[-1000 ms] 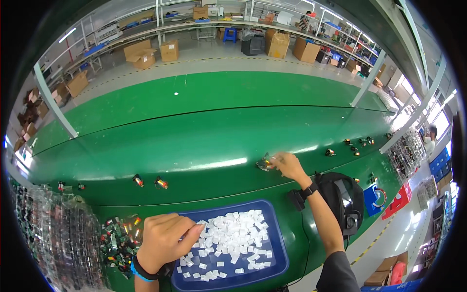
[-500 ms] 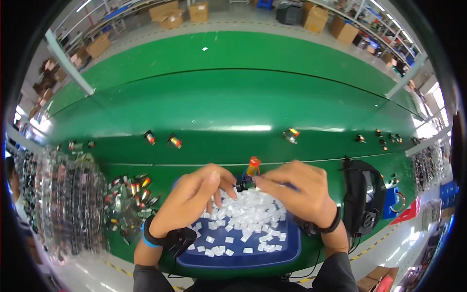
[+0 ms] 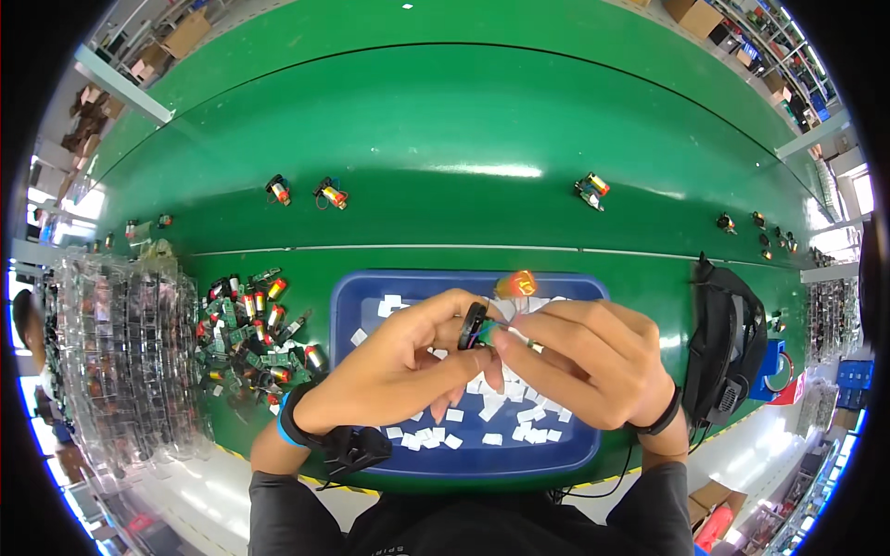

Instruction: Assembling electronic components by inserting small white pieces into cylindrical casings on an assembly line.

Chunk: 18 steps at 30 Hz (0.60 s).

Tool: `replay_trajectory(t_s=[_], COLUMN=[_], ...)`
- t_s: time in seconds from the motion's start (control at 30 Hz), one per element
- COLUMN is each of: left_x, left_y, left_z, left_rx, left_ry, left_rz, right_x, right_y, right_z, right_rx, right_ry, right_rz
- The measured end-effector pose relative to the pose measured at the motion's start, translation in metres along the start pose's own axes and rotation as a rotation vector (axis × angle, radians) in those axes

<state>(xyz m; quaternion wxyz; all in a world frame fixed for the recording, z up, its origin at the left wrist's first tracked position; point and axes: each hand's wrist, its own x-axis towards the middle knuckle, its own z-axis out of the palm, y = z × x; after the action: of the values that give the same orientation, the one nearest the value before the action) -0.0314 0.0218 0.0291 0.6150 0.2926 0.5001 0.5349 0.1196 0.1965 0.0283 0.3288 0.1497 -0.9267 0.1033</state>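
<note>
My left hand is closed on a small electronic assembly over the blue tray. The assembly has a black round part standing on edge and a bit of green circuit board, with thin coloured wires running off it. An orange-wrapped cylinder, like a small battery, lies just beyond my fingertips and seems joined to those wires. My right hand pinches at the wires beside a small white piece. Its fingertips partly hide what they grip. Below both hands, many small white square pads lie loose in the tray.
A heap of circuit boards with red-and-yellow cylinders lies left of the tray, beside stacked clear plastic trays. A black bag sits at right. Several similar assemblies rest on the far part of the green table.
The view has tilted down, so the tray shows more fully. My left fingers, spread before, have closed round the black part, and my right fingers have shifted to the wires.
</note>
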Motion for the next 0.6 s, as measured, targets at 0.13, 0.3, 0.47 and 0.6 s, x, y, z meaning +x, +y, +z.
replay_trajectory(t_s=[0.13,0.3,0.47,0.6], left_x=[0.002,0.002,0.002,0.005], left_y=[-0.01,-0.005,-0.005,0.0], left_z=[0.006,0.004,0.0,0.0], left_rx=[0.231,0.448,0.076,0.21], left_ry=[0.163,0.18,0.172,0.181], left_rz=[0.116,0.278,0.073,0.068], right_x=[-0.002,-0.006,-0.011,-0.015], right_y=[0.001,0.008,0.01,0.009], right_z=[0.001,-0.001,0.002,0.0], right_rx=[0.088,0.078,0.134,0.199], right_ry=[0.02,0.069,0.055,0.02], right_rz=[0.079,0.057,0.061,0.169])
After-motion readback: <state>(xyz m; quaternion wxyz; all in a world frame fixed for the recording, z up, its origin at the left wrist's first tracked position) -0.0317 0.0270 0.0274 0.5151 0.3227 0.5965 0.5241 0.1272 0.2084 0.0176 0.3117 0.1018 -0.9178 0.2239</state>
